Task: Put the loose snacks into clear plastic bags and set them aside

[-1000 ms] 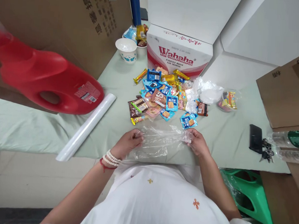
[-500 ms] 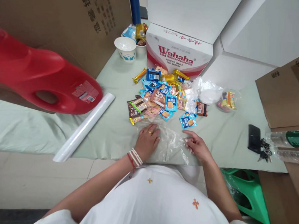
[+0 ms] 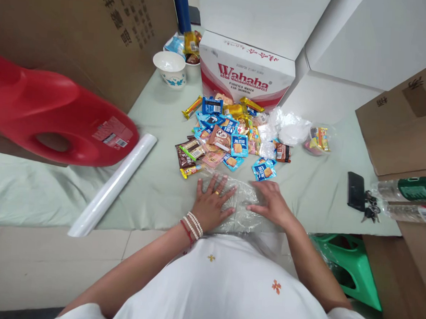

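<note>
A thin sheet of clear plastic film lies on the cloth-covered table right in front of me. My left hand rests flat on its left part, fingers spread. Over the right part is my right hand, its thumb and fingers apart; whether it touches the film I cannot tell. Just beyond my hands spreads a heap of wrapped snacks. Two blue cracker packets lie a little apart from it, near my right fingertips. Behind them sits a crumpled clear plastic wrap, beside a wrapped bundle of snacks.
On the left, a roll of plastic film lies by a large red jug. Paper bowls and a Wahaba-style white carton stand at the back. A phone, keys and plastic bottles are on the right.
My left hand has spread its fingers flat on the film. The right hand has opened from its curled, pinching pose and turned inward. The whole view has shifted slightly.
</note>
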The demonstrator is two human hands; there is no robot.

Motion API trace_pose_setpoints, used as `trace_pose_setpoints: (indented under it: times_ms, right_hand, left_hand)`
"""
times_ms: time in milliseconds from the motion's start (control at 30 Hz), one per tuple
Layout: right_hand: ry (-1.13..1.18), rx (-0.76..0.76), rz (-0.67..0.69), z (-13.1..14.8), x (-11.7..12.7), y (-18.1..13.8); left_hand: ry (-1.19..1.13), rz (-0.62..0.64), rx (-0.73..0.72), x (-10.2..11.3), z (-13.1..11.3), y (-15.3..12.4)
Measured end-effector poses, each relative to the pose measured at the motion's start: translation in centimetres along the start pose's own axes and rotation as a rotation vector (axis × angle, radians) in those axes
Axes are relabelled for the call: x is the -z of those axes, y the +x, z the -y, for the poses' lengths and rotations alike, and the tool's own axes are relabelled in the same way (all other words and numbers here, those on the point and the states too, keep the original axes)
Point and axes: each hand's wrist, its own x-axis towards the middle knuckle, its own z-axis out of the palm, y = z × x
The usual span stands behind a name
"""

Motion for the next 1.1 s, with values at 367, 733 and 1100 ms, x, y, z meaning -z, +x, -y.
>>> trace_pose_setpoints:
  times_ms: [367, 733, 1100]
  right_hand:
    - [-0.051, -0.287, -0.177, -3.1, 5.6, 10.7]
    - [-0.676, 0.319, 0.108, 7.2, -4.0, 19.9]
    - [0.081, 0.216, 0.133, 5.1, 5.2, 13.1]
  left_hand:
    - [-0.04, -0.013, 0.033, 0.5, 1.1, -1.9]
    - [-0.023, -0.03, 0.063, 0.3, 1.0, -1.5]
    - [0.002, -0.025, 0.129, 0.5, 0.7, -1.2]
